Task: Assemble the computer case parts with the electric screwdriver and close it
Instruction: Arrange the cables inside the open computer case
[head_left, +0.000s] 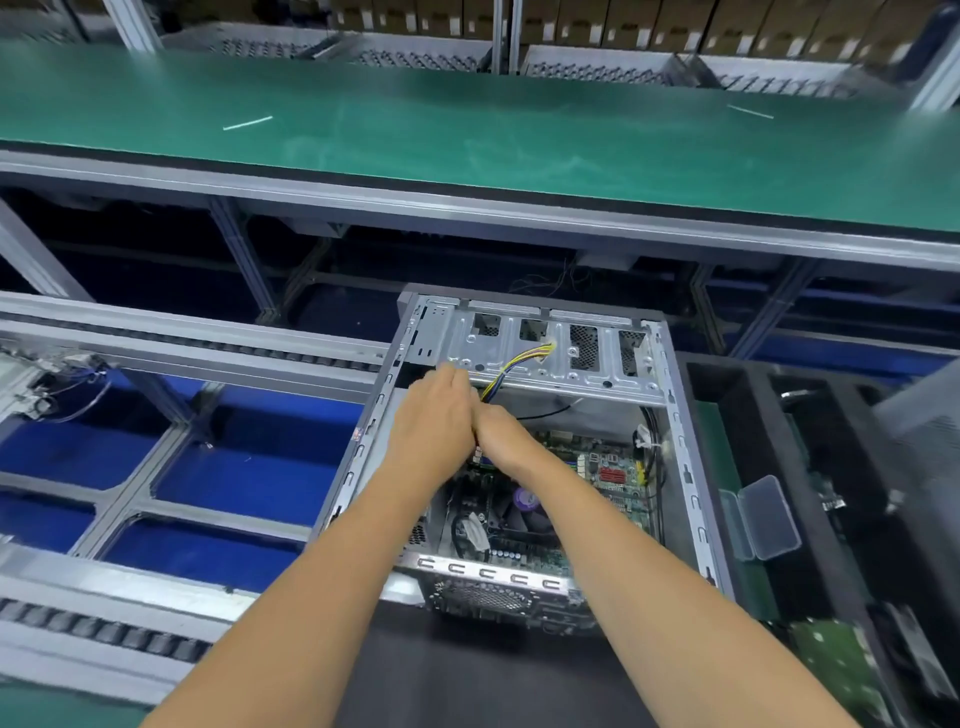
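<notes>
I am looking down at the open computer case (680, 447), which is lying on its side on a dark mat (467, 670) at the near edge of the bench, with its open face turned up toward me. Both my hands are reaching into the case's upper left area, just below the drive cage (582, 358) that spans the far end of the case. My left hand (431, 426) and my right hand (501, 434) are pressing side by side, touching each other. Their fingers are pointing down and away from me, so I cannot tell whether they are gripping anything; they may be working on the cable bundle, but the view is too blurred to say. A bundle of yellow, blue and black wires (514, 366) is running from a slot in the drive cage down toward my hands.

Inside the case, to the right of my right forearm, the green motherboard (613, 473) is showing with a red connector block on it. Toward the near end of the case a purple-topped component (524, 500) is sitting beside my right forearm. To the right of the case, a clear plastic box (769, 519) is lying in a black tray (831, 467). To the left of the case, a roller conveyor frame (182, 338) is running across blue flooring. Beyond the case, a green belt (467, 135) is stretching across the view.
</notes>
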